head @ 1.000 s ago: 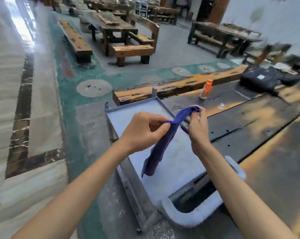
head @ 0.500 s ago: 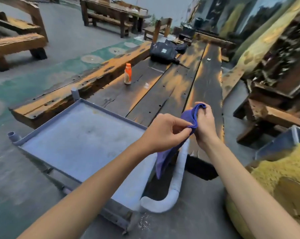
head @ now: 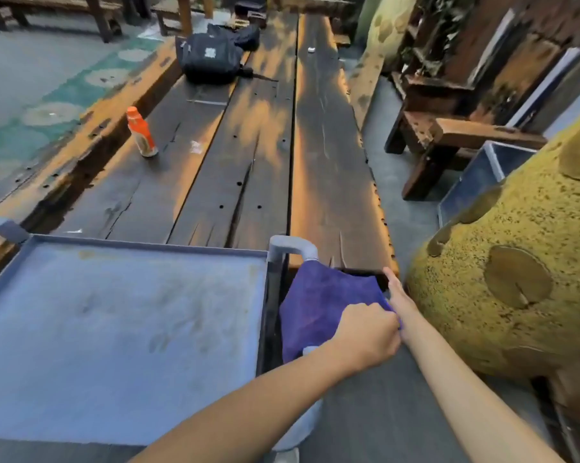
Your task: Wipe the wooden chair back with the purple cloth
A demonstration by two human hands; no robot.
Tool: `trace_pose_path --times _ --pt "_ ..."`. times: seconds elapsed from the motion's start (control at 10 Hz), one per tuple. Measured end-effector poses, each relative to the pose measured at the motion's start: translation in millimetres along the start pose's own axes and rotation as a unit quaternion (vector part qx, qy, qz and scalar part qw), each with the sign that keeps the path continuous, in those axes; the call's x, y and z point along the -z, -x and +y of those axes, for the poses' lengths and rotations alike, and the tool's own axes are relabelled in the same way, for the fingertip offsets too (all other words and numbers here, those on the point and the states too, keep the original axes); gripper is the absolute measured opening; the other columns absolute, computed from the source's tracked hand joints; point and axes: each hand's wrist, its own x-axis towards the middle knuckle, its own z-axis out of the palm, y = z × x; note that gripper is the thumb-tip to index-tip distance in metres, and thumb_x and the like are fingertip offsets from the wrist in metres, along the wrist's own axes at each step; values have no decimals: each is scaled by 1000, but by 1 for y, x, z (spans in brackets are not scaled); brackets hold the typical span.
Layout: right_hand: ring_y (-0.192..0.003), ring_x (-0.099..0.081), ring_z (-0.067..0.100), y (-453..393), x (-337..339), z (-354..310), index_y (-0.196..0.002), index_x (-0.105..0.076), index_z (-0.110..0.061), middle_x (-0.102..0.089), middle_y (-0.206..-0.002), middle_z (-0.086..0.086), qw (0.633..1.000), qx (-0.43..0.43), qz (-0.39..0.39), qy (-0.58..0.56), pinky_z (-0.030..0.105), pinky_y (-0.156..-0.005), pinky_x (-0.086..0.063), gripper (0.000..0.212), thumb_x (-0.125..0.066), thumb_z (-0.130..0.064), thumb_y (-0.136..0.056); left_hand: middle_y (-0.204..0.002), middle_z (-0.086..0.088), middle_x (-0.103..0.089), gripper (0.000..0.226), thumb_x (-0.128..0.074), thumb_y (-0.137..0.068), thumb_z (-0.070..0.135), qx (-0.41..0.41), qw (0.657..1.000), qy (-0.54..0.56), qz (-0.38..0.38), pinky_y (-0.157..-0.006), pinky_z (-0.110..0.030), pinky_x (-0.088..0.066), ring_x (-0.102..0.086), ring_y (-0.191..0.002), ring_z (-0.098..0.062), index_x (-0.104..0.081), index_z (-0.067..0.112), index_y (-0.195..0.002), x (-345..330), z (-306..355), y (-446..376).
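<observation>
Purple cloth (head: pixel 328 307) spread out just past cart handle (head: pixel 292 248), off cart tray's (head: pixel 115 248) right edge, at near end of plank table (head: pixel 248 145). Left hand (head: pixel 367 332) fisted, pinching cloth's near right edge. Right hand (head: pixel 400 302) at cloth's right corner, index finger out straight, other fingers hidden behind left hand; cannot tell how tight the hold, seems to pin or pinch that corner. Looks like unfolding or readying cloth, not wiping yet. No contact with any chair back visible; whole wipe seemingly left to do. Likely target: wooden chair (head: pixel 448 135) off table's right edge, well apart from hands, back partly cut off and blurred, so not certain. Around: orange bottle (head: pixel 141 133) near table's left edge, black bag (head: pixel 211 58) toward far end, small white bit (head: pixel 311 49) far along right plank. Big yellow sponge-shaped figure (head: pixel 509 272) just right of hands, between them and chair; grey bin (head: pixel 475 175) beside it. Figure probably blocks direct reach; likely need to step round it.
</observation>
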Motion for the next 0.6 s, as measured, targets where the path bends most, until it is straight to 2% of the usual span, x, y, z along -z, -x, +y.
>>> trace_pose_path --times 0.1,0.2,0.3,0.4,0.5,0.6 --pt "-105 -75 33 -14 16 32 -139 -43 -52 -72 -119 12 990 -103 -48 -84 45 -83 -60 34 -49 -49 -105 -102 -18 -72 18 -55 -91 5 -3 992 -72 -102 -52 -30 -24 -70 -88 -38 -67 0 -104 -38 -2 -13" --pt "-108 -74 28 -26 28 62 -148 -44 -34 -75 -114 12 993 -92 -46 -62 43 -85 -59 50 -60 -19 -103 -115 -13 -71 29 -56 -91 -3 -6 980 -126 -154 -51 -26 -23 -70 -101 -32 -64 3 -118 -62 -9 -13" --pt "-102 -76 27 -25 31 87 -144 -53 -16 -71 -122 19 992 -105 -46 -43 35 -85 -60 48 -62 -3 -99 -127 -10 -67 34 -57 -94 2 8 965 -176 -195 -71 -32 -40 -66 -114 -28 -62 8 -127 -73 -22 -4" --pt "-109 -72 23 -10 28 98 -142 -58 -18 -71 -125 12 993 -113 -41 18 34 -88 -56 36 -52 -18 -106 -121 0 -68 23 -61 -94 16 -22 941 -235 -244 -74 -33 -33 -65 -112 -22 -66 19 -117 -71 -34 6" --pt "-101 -71 13 18 21 98 -137 -62 -23 -73 -122 4 994 -96 -13 56 28 -71 -53 34 -45 -28 -109 -122 -7 -67 25 -54 -96 22 -103 942 -214 -235 -81 -39 -41 -65 -111 -29 -66 14 -116 -55 -36 11" --pt "-92 -72 16 40 14 90 -130 -66 -18 -74 -113 6 995 -49 72 54 26 -65 -54 35 -39 -25 -109 -110 -18 -70 31 -45 -98 27 -148 958 -167 -182 -97 -44 -42 -66 -103 -38 -67 7 -106 -24 -38 13"
